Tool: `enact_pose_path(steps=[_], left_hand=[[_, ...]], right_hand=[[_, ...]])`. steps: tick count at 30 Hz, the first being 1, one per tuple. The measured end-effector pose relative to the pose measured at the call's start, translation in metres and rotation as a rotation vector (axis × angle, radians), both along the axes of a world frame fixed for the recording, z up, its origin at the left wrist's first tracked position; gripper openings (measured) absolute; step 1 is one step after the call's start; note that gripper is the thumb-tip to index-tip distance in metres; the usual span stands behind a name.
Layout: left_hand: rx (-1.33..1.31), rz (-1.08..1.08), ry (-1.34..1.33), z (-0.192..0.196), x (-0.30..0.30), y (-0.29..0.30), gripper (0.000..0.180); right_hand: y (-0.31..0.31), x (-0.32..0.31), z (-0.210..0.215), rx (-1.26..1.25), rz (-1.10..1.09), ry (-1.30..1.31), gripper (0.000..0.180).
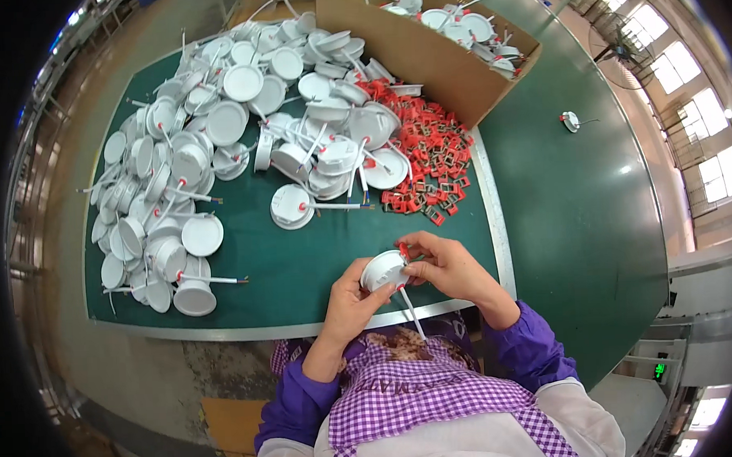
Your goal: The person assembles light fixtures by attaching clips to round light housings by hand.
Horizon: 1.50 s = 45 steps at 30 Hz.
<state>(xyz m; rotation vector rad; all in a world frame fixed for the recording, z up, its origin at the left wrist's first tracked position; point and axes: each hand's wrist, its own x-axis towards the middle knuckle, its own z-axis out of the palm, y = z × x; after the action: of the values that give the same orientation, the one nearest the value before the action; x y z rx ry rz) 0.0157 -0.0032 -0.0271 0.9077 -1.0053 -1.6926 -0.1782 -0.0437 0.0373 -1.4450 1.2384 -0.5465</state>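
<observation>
A round white downlight (pixel 382 271) is gripped in my left hand (pixel 350 304), its back turned up and its white cable (pixel 412 314) hanging down toward my apron. On its right edge my right hand (pixel 448 266) pinches a small red clip (pixel 404 250) between thumb and fingers, against the light's rim. Whether the clip is seated cannot be made out. Just beyond my hands a single downlight (pixel 291 206) lies on the green table, its cable pointing right. A heap of red clips with metal parts (pixel 431 141) spreads behind my right hand.
A large pile of white downlights (pixel 190 162) covers the table's left and far side. At the back stands a cardboard box (pixel 424 53) with more lights inside. A second green table (pixel 575 213) adjoins on the right, with one small light (pixel 570 121) on it.
</observation>
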Motion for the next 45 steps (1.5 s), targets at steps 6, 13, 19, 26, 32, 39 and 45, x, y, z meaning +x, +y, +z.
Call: enact_pose_path(steps=[6, 13, 19, 26, 32, 39, 45], left_hand=[[-0.23, 0.302, -0.284, 0.014, 0.028, -0.016, 0.04], [-0.482, 0.671, -1.109, 0.012, 0.08, -0.071, 0.068], [-0.525, 0.548, -1.323, -0.019, 0.085, -0.101, 0.078], [-0.265, 0.553, -0.624, 0.001, 0.063, -0.061, 0.069], [0.156, 0.272, 0.188, 0.013, 0.031, -0.016, 0.077], [0.28, 0.047, 0.416, 0.004, 0.019, -0.008, 0.077], [0.249, -0.002, 0.444, 0.002, 0.024, -0.006, 0.072]], right_hand=[[-0.027, -0.03, 0.039, -0.206, -0.076, 0.101, 0.027], [-0.101, -0.058, 0.103, -0.691, -0.666, -0.41, 0.038], [-0.069, -0.066, 0.018, -0.476, -0.546, 0.008, 0.02], [-0.041, -0.071, -0.034, -0.546, -0.459, 0.405, 0.015], [-0.062, -0.06, -0.035, -0.644, -0.323, 0.353, 0.022], [-0.079, -0.063, -0.047, -0.717, -0.062, 0.612, 0.025], [-0.071, -0.044, -0.056, -0.898, -0.004, 0.723, 0.028]])
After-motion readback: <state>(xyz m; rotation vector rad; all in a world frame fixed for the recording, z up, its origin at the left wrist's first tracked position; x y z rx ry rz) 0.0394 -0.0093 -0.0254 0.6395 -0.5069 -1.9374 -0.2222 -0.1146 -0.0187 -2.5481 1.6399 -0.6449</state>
